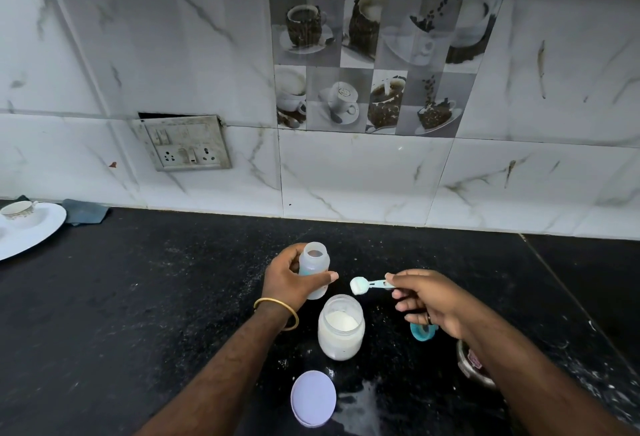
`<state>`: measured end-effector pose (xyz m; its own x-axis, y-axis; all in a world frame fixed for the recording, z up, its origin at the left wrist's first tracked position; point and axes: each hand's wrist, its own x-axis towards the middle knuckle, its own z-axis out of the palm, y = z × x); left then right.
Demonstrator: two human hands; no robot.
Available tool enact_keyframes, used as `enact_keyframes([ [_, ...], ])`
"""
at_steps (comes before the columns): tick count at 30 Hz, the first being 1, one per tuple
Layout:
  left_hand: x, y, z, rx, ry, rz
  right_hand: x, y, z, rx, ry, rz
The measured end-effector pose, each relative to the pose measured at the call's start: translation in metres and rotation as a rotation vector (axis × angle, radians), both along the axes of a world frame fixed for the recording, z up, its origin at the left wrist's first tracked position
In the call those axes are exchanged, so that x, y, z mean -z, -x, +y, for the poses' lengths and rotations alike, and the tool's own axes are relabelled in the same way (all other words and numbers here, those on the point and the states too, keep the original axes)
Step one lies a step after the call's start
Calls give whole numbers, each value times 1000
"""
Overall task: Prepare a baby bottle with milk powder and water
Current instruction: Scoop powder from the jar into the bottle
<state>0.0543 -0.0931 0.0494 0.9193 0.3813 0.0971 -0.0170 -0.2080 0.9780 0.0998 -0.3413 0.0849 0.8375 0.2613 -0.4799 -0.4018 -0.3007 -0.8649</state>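
Head view is showing me both hands working over the black bench (121, 314). I am seeing the left hand (291, 280) wrapping its fingers and thumb around the baby bottle (313, 267), which is standing upright with its mouth open and uncapped. I am seeing the right hand (427, 300) pinching the handle of a pale blue scoop (369, 286), its heaped bowl of white powder hanging between the bottle and the hand, just above the powder jar (341, 328). That jar is sitting open on the bench just in front of the bottle, holding white milk powder. Its round lilac lid (313, 397) is lying flat nearer to me, apart from the jar. A teal bottle ring (420, 331) is peeking out from under the right hand, and a steel vessel (471, 364) is lying partly hidden behind the right forearm. Spilled white powder is dusting the bench beside the lid. Far left, a white plate (38, 231) is carrying a teacup (17, 210), with a grey cloth (85, 214) just beside it.
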Motion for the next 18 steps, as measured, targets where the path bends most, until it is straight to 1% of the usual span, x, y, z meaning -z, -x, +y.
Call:
enact_keyframes([
  [3,-1,-1,-4,17,3,-3,-20,0,-2,38,-53,-51],
  [10,-1,-6,-19,76,15,-5,-61,4,14,110,-166,-245],
  [13,0,-8,-26,111,6,1,-65,7,24,126,-111,-358],
  [18,0,-10,-35,134,-17,3,-59,11,32,118,79,-600],
])
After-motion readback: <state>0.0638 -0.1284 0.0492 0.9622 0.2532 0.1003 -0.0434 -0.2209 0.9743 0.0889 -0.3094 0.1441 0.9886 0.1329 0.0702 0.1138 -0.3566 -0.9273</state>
